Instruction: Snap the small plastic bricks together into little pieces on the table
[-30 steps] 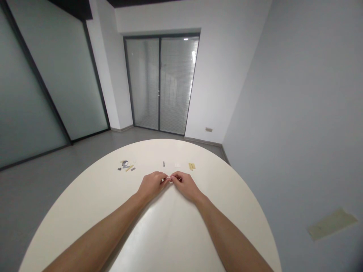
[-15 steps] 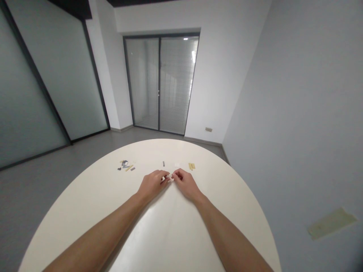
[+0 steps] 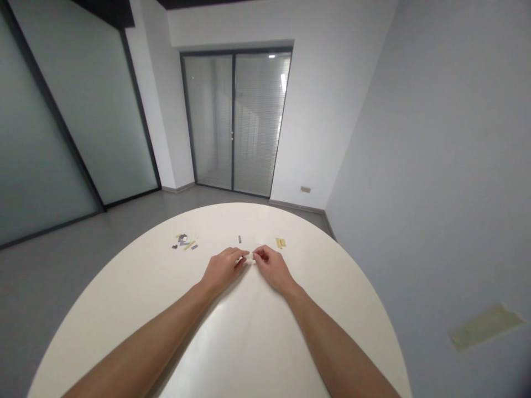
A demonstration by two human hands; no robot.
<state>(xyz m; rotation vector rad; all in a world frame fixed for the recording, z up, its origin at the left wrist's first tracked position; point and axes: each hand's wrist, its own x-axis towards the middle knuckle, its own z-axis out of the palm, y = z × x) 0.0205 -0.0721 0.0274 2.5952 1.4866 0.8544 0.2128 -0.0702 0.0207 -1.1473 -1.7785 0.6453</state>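
My left hand (image 3: 224, 267) and my right hand (image 3: 270, 267) meet fingertip to fingertip over the round cream table (image 3: 124, 309). Both are curled in a pinch on a tiny white piece (image 3: 250, 257) between them; it is too small to name. Just beyond the fingers lie a small grey piece (image 3: 239, 239), a white piece (image 3: 260, 241) and a tan piece (image 3: 281, 242).
A little heap of dark, grey and tan small parts (image 3: 185, 242) lies at the far left of the table. Past the table edge is grey floor, glass sliding doors (image 3: 236, 121) ahead, a frosted glass wall at left and a plain wall close at right.
Both hands have crept slightly away from me toward the loose pieces, staying pinched together. Nothing else on the table has moved.
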